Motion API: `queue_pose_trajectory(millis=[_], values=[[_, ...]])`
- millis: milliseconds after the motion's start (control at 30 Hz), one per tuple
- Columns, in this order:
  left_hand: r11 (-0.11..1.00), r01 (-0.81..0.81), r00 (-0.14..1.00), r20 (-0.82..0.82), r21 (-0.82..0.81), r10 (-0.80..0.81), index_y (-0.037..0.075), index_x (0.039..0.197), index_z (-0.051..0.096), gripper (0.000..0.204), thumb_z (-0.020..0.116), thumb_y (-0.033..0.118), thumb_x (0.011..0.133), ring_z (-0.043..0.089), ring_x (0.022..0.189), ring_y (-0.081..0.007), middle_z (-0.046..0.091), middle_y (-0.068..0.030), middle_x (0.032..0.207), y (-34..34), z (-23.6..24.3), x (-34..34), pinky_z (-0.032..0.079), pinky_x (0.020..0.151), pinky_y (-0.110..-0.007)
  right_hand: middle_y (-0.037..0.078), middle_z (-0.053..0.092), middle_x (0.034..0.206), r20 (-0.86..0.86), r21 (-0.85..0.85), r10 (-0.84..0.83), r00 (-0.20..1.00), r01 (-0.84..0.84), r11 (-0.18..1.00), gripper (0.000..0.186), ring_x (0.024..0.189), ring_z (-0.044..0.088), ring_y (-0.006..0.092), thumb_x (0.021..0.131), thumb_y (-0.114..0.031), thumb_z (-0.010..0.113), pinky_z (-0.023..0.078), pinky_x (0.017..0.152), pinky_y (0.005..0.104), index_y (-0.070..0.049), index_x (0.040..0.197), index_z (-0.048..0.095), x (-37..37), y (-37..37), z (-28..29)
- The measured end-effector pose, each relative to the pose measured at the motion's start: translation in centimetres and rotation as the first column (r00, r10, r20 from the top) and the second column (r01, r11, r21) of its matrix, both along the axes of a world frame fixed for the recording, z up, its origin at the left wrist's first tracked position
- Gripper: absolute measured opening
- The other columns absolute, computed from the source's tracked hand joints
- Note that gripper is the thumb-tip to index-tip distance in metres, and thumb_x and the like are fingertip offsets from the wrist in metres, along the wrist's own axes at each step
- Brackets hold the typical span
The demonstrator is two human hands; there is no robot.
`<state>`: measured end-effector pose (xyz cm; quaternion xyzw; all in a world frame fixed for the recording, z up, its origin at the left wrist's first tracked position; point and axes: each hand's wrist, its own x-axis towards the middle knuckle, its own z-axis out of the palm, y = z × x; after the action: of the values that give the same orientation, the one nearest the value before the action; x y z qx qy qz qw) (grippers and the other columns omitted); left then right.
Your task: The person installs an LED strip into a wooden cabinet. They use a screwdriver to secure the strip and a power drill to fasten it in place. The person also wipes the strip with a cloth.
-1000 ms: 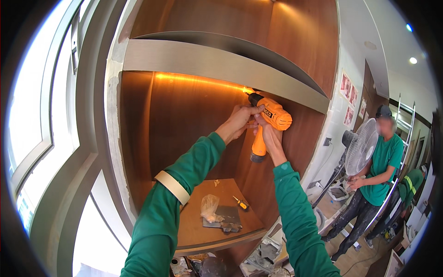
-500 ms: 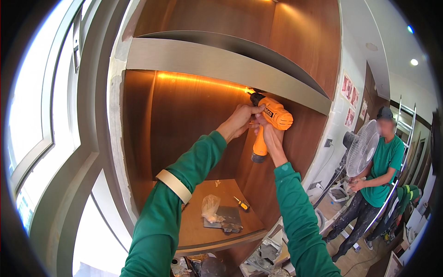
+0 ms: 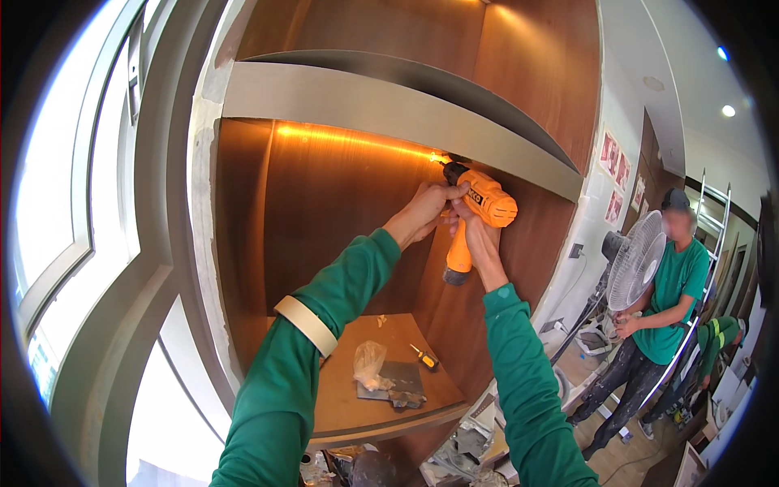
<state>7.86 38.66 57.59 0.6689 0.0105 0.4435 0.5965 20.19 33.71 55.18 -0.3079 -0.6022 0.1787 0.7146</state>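
An orange cordless drill (image 3: 493, 203) points up and left at the underside of the metal-faced shelf (image 3: 389, 101), its tip by a lit strip (image 3: 349, 142). My right hand (image 3: 477, 231) is closed round the upper grip, below the drill's body. My left hand (image 3: 426, 209) is closed at the front of the drill, its thumb against the body just behind the black chuck (image 3: 454, 172). Its other fingertips are partly hidden behind the drill. On the wooden bottom board (image 3: 341, 414) below lie a clear plastic bag (image 3: 370, 365), a dark flat plate (image 3: 399, 375) and a yellow-and-black screwdriver (image 3: 424, 359).
Wooden cabinet walls enclose my hands, and a window frame (image 3: 158, 308) stands at left. To the right, a person in a green shirt (image 3: 677, 284) stands by a fan (image 3: 637, 264) and a ladder (image 3: 714, 243). Another person (image 3: 714, 345) bends behind. Rubble (image 3: 471, 446) lies below.
The drill and both hands stay nearly in place, the drill shifting very slightly right in the picture. The person bending at far right has moved slightly.
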Motion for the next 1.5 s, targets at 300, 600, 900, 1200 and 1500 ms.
queue_pose_trajectory(millis=[300,600,900,1200,1500], values=[[0.999,-0.048,0.999,0.011,0.024,0.048,0.001,0.090,0.059,0.030,0.057,0.030,0.097,0.053,0.057,-0.0197,0.058,-0.0089,0.075,-0.7,0.2,0.0,0.043,0.063,-0.034,0.003,0.057,0.069,0.016,-0.009,0.011,1.000,-0.011,1.000,0.015,0.052,0.053,0.0122,0.092,-0.016,0.066,0.045,0.048,0.0277,-0.004,0.097,0.058,0.0,-0.3,0.2],[0.999,-0.033,0.999,0.024,0.002,0.033,-0.004,0.091,0.058,0.031,0.056,0.027,0.098,0.053,0.057,-0.0220,0.057,-0.0124,0.076,0.0,0.1,0.2,0.042,0.054,-0.034,0.005,0.059,0.072,-0.019,-0.011,0.058,0.998,-0.058,0.998,0.018,0.053,0.055,0.0132,0.090,-0.013,0.068,0.046,0.049,0.0280,-0.003,0.101,0.059,-0.1,-0.3,0.3],[1.000,-0.002,0.999,0.035,-0.014,0.003,-0.003,0.090,0.059,0.032,0.055,0.027,0.098,0.052,0.056,-0.0221,0.056,-0.0114,0.074,0.1,0.1,0.4,0.042,0.057,-0.034,0.004,0.060,0.074,0.024,-0.011,0.017,1.000,-0.017,1.000,0.020,0.055,0.056,0.0130,0.091,-0.020,0.067,0.047,0.050,0.0264,-0.004,0.102,0.062,0.3,0.2,0.1],[0.998,-0.057,0.998,0.040,-0.017,0.058,0.001,0.092,0.060,0.030,0.056,0.030,0.098,0.052,0.057,-0.0194,0.056,-0.0080,0.073,-0.2,0.2,0.4,0.042,0.063,-0.034,0.003,0.058,0.072,0.013,-0.015,0.041,0.999,-0.041,0.999,0.018,0.054,0.054,0.0126,0.091,-0.020,0.068,0.046,0.049,0.0257,-0.006,0.100,0.062,0.1,-0.1,0.3],[1.000,-0.022,0.999,0.024,-0.018,0.023,-0.001,0.092,0.059,0.030,0.056,0.028,0.098,0.052,0.058,-0.0207,0.056,-0.0095,0.075,-0.2,0.1,0.2,0.042,0.062,-0.035,0.004,0.060,0.074,0.041,-0.008,0.030,0.999,-0.030,1.000,0.019,0.055,0.056,0.0131,0.091,-0.021,0.067,0.047,0.051,0.0267,-0.005,0.101,0.062,0.2,-0.3,0.4]])
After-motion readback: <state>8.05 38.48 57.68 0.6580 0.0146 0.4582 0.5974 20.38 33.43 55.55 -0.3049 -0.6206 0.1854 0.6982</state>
